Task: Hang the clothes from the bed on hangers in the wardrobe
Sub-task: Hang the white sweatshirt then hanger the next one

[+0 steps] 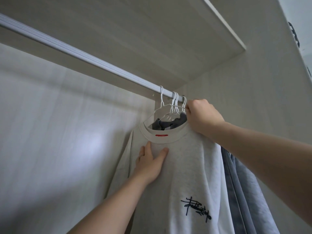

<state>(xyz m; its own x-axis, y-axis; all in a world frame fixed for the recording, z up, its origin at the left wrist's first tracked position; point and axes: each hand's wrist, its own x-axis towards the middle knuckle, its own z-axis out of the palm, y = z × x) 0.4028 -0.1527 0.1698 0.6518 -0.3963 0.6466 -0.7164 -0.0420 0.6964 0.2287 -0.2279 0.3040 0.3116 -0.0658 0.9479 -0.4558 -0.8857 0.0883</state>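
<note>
**Ribbed metal, coated wire, matt cloth**

The rail (84, 56) looks like pale metal, ribbed lengthwise, with a dull satin sheen. The wire hangers (175, 105) on it are thin wire under a smooth white coating. The sweatshirt (185, 166) is soft, matt, light grey knit cloth, faintly flecked, with a ribbed collar. Its small red label (161, 135) looks woven, and the dark print (195, 208) lies flat on the fabric. Inside the neck shows a dark grey garment (168, 123) of matt cloth. The blue cloth (239, 179) to the right is denim-like, with stitched seams. The wardrobe panels (50, 132) are pale, smooth, matt board with fine wood-grain lines.
</note>
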